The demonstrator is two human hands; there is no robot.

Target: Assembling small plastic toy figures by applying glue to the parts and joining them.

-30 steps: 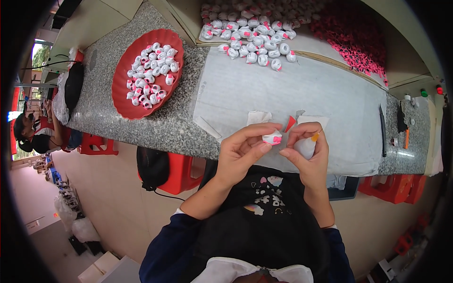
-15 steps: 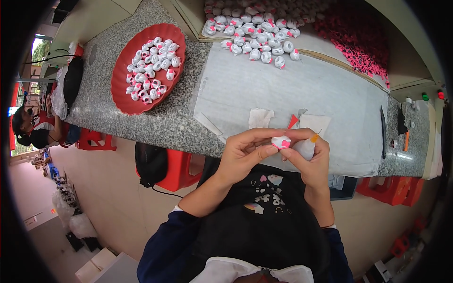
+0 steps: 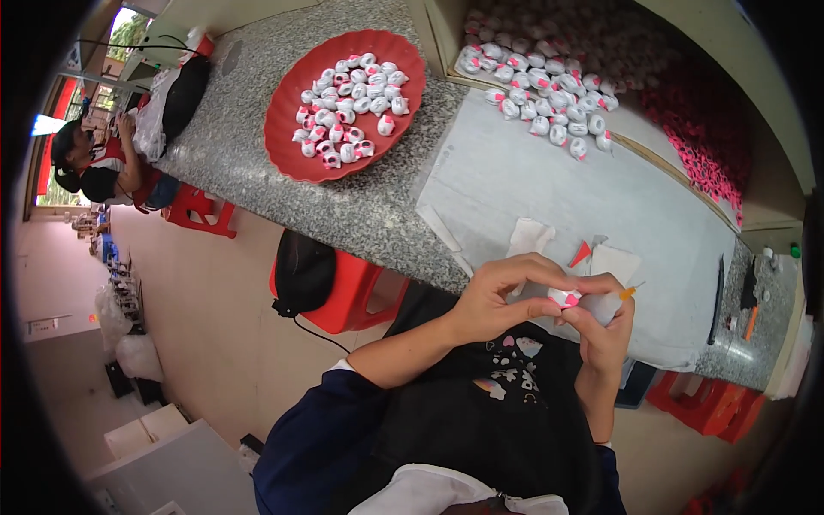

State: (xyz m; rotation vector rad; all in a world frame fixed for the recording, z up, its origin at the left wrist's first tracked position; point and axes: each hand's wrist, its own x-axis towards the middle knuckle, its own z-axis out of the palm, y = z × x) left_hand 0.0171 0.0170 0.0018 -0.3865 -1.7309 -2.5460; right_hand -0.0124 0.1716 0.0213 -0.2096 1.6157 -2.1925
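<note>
Pinching a small white-and-pink piece (image 3: 564, 298) at the front edge of the granite counter (image 3: 249, 167). Left hand (image 3: 506, 300): thumb below, index finger above, gripping the piece from its left side. Right hand (image 3: 608, 330): thumb and index fingertip on the piece's right side, other fingers curled around a white squeeze bottle (image 3: 606, 307), orange needle tip (image 3: 628, 293) pointing up and right. Fingertips of both hands meet around the piece; contact on its underside hidden. White sheet (image 3: 549, 189) beyond the hands carries two white scraps (image 3: 530, 234) and a red triangular scrap (image 3: 581, 254). Similar pieces sit in the red scalloped bowl (image 3: 287, 94), left, and in a heap (image 3: 558, 99) at back; loose pink parts (image 3: 704, 163) piled to its right.
</note>
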